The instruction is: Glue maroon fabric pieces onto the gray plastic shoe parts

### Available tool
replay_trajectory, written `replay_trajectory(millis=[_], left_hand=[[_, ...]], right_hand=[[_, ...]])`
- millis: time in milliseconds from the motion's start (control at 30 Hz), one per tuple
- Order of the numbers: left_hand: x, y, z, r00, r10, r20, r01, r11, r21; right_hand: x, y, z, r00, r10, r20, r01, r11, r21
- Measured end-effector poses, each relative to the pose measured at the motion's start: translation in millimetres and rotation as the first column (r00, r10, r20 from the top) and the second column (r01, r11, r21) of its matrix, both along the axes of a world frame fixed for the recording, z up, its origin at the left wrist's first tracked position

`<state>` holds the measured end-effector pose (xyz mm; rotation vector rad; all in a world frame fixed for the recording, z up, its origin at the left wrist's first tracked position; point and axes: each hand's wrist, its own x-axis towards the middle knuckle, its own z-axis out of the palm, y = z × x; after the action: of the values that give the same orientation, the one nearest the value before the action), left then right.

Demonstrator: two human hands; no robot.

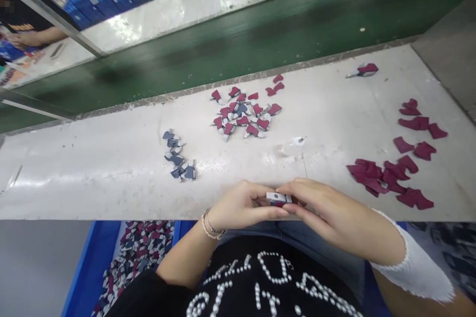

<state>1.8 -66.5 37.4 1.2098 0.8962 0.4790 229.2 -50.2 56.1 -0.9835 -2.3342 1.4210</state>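
Close to the table's front edge, my left hand and my right hand meet around one small part, a grey metal piece with a maroon side. Fingers and thumbs of both hands press on it from either end, covering much of it. A small hole shows in its grey top. Beyond my hands lies a cluster of maroon-and-grey pieces. To the left, several dark blue-grey pieces form a short column. Loose maroon covers are heaped to my right.
A white tabletop runs across, backed by a green panel. One maroon-and-grey piece sits far right. Below the front edge, a blue bin holds many mixed pieces. Another person's arm is at the upper left, behind a metal post.
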Motion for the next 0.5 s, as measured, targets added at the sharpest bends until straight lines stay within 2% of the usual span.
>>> replay_trajectory(millis=[133,233,300,333,367,433,500], left_hand=[[-7.7,4.8,5.0,0.997,-0.074,0.034,0.070,0.992,0.102],[-5.7,1.8,10.2,0.997,-0.023,0.076,0.015,0.993,0.114],[-4.5,5.7,11.7,1.000,0.001,0.000,-0.001,0.984,0.176],[-4.8,12.3,11.5,0.996,0.015,-0.085,0.006,0.971,0.239],[-5.7,22.8,10.8,0.981,0.054,-0.188,0.008,0.948,0.317],[-9.4,54.1,9.2,0.912,0.208,-0.352,-0.020,0.882,0.470],[-14.2,91.8,7.8,0.815,0.384,-0.435,-0.065,0.805,0.590]], right_hand=[[-5.4,8.6,8.0,0.999,0.033,-0.026,-0.034,0.997,-0.075],[-12.2,16.1,21.5,0.998,0.022,-0.054,-0.028,0.993,-0.114],[-10.5,17.9,25.3,0.999,-0.021,-0.043,0.016,0.995,-0.098],[-5.9,18.4,22.5,0.997,-0.065,-0.028,0.063,0.995,-0.073],[1.3,19.6,15.6,0.989,-0.147,-0.011,0.146,0.987,-0.065],[20.1,28.7,-9.7,0.919,-0.393,0.021,0.392,0.919,0.031],[35.6,47.5,-41.5,0.855,-0.517,0.027,0.513,0.853,0.094]])
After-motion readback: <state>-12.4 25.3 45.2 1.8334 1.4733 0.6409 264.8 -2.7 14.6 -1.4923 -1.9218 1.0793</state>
